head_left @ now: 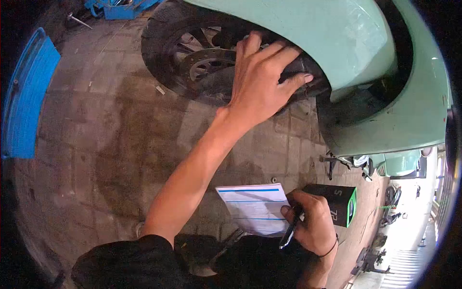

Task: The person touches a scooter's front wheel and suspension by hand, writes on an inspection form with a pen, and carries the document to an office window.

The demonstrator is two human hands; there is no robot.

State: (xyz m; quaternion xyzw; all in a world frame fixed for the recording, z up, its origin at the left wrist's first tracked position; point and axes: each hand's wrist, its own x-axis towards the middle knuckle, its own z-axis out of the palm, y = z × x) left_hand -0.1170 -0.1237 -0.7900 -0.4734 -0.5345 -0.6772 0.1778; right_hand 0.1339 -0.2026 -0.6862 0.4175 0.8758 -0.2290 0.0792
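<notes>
My left hand reaches up to a scooter wheel, beside its brake disc and just below a mint-green fender. Its fingers are bent and spread, with the thumb standing apart. The fingertips are partly lost in the dark under the fender, so what they touch is unclear. Lower right, my right hand is closed round a dark pen and the edge of a printed paper pad. The pad lies tilted above my dark clothing, with blue lines across its white page.
A black box with green edging stands on the paved floor behind my right hand. At far left is a blue metal panel; a blue toolbox sits at the top. Another mint-green scooter shows at right.
</notes>
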